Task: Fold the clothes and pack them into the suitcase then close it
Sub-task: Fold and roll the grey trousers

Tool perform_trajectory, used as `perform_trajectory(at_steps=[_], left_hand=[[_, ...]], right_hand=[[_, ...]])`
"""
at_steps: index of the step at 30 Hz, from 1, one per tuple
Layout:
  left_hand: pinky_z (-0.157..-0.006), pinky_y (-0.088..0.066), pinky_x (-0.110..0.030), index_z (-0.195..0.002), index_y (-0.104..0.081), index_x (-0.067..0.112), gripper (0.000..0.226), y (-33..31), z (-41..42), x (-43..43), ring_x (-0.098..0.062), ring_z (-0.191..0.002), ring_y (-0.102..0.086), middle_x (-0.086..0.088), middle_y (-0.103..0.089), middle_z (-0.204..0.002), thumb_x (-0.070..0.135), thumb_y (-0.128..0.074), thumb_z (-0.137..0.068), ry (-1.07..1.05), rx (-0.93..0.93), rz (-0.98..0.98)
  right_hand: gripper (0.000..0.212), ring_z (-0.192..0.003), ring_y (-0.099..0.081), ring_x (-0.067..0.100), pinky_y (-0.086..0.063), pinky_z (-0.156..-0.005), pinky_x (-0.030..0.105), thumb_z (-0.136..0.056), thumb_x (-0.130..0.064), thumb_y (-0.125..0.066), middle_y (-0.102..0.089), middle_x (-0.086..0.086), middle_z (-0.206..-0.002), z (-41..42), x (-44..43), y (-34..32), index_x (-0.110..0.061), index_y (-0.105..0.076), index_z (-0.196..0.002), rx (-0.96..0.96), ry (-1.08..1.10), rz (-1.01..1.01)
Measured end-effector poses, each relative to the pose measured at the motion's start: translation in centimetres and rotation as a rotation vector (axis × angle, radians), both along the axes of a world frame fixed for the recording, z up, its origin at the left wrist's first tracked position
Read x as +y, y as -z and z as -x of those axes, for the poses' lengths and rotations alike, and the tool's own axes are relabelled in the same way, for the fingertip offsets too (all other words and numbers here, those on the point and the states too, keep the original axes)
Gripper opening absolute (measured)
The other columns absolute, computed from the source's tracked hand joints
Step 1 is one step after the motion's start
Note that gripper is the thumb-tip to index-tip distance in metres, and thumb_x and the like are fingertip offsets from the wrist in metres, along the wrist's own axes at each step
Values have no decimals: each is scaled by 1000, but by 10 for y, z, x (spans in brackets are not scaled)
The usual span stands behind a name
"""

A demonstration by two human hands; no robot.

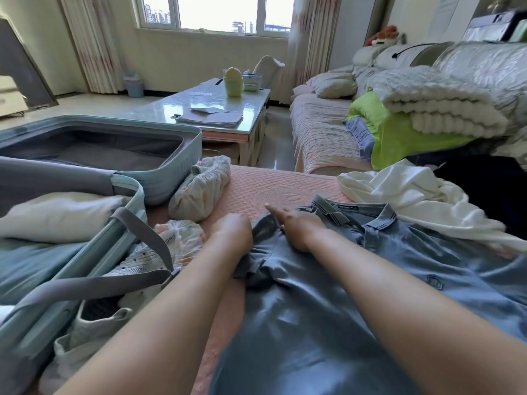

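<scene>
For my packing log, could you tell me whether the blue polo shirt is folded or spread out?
Mostly spread: the blue polo shirt lies flat, collar visible; the left hand grips one bunched sleeve.

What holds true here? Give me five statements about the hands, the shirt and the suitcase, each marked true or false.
1. The suitcase lies open. True.
2. The left hand is idle. False: it grips a sleeve of the polo shirt.
3. The right hand rests on the polo shirt with straight fingers. True.
4. The polo shirt is packed in the suitcase. False: it lies spread on the pink bedcover.
5. A white garment lies crumpled beside the polo shirt. True.
</scene>
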State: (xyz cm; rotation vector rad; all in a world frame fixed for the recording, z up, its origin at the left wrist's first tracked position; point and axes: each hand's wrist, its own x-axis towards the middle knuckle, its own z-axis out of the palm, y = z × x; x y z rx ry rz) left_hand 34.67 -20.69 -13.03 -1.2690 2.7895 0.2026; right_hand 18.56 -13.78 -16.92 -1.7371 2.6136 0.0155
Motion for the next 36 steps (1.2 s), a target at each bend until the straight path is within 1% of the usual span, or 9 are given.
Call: perform_trajectory(at_steps=[2, 5, 8, 11, 15, 19, 23, 31, 36], left_hand=[[-86, -49, -39, -118, -59, 12, 30, -2, 3, -7, -32, -112, -59, -12, -58, -121, 3, -44, -93, -15, 160, 128], [-83, -49, -42, -120, -56, 11, 32, 1, 8, -23, -33, -112, -56, -13, -52, -120, -2, -40, -95, -84, 305, 322], [-99, -42, -44, -131, -50, 14, 39, 10, 11, -27, -34, -125, -45, -15, -46, -133, 2, -42, -95, -162, 141, 376], [-111, -31, -45, -139, -42, 19, 50, 24, 20, -16, -32, -134, -36, -11, -38, -142, 14, -55, -91, 99, 171, 422], [-113, -30, -46, -144, -42, 28, 48, 40, 25, 8, -26, -142, -28, -6, -35, -153, 46, -40, -99, 320, 156, 77], [-121, -3, -52, -158, -9, 34, 65, 51, 14, 18, -22, -153, 2, 0, 1, -166, 61, -23, -100, 269, -72, -19], [-119, -19, -45, -154, -23, 27, 58, 31, 1, 33, -26, -148, -20, -4, -23, -161, 50, -34, -101, 302, -17, 84], [-95, -41, -39, -117, -45, 14, 22, 0, -60, 108, -29, -118, -52, -8, -51, -124, 24, -47, -98, 316, 161, 170], [-96, -45, -35, -124, -47, 11, 43, 11, -115, 150, -31, -120, -57, -14, -59, -129, 43, -48, -95, 126, 105, 92]], right_hand=[[41, -115, -60, 35, -48, -89, 39, -100, -10, -39, -54, 12, -132, 1, -12, -3, -24, -54, -135, 54, -30, 74], [28, -107, -61, 37, -50, -87, 42, -96, -1, -38, -57, 18, -119, 2, -29, -13, -7, -59, -115, 79, 29, 305], [35, -122, -54, 34, -43, -100, 39, -98, -3, -43, -52, 15, -134, 0, -37, -11, -11, -56, -129, -146, 46, 279], [52, -138, -43, 29, -34, -116, 38, -98, -12, -50, -43, 9, -151, -1, -27, 2, -19, -41, -149, -308, 12, 134], [50, -143, -34, 25, -20, -121, 48, -97, -26, -47, -38, 5, -156, 1, 12, 11, -24, -43, -147, -35, 126, 315], [64, -154, -4, 24, 1, -122, 55, -102, -53, -30, -4, 6, -168, 7, 73, 16, -29, -17, -159, -143, 328, 26], [66, -155, 5, 22, 4, -124, 46, -104, -55, -27, 6, 5, -168, 3, 124, 7, -30, -5, -161, -182, 278, -76], [55, -154, -9, 16, -7, -125, 41, -105, -46, -35, -15, -1, -167, -93, 188, -11, -31, -25, -157, -293, 85, 55], [57, -154, -10, 16, -9, -124, 35, -104, -46, -37, -15, 1, -167, -158, 229, -2, -32, -24, -158, -288, 11, 11]])
